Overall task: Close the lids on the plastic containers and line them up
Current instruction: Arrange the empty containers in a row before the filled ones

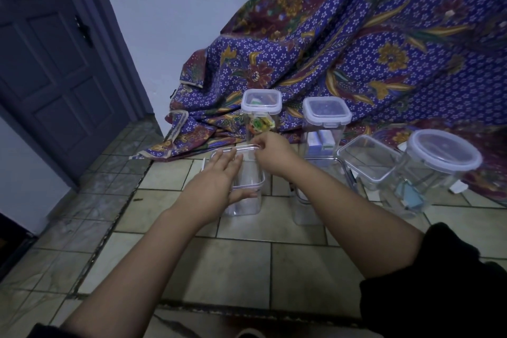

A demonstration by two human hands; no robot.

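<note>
While our flat left hand [216,175] pins the lid [241,147], our right hand [271,151] pinches its far edge; press evenly.

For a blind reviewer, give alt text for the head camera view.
A person's left hand rests flat on a clear lid over a clear container while the right hand pinches the lid's far edge. More containers stand behind.

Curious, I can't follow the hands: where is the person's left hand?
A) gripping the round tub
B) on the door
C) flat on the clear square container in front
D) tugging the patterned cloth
C: the left hand lies flat, fingers straight, on the lid of the clear square container, while the right hand pinches the lid's far edge.
</note>
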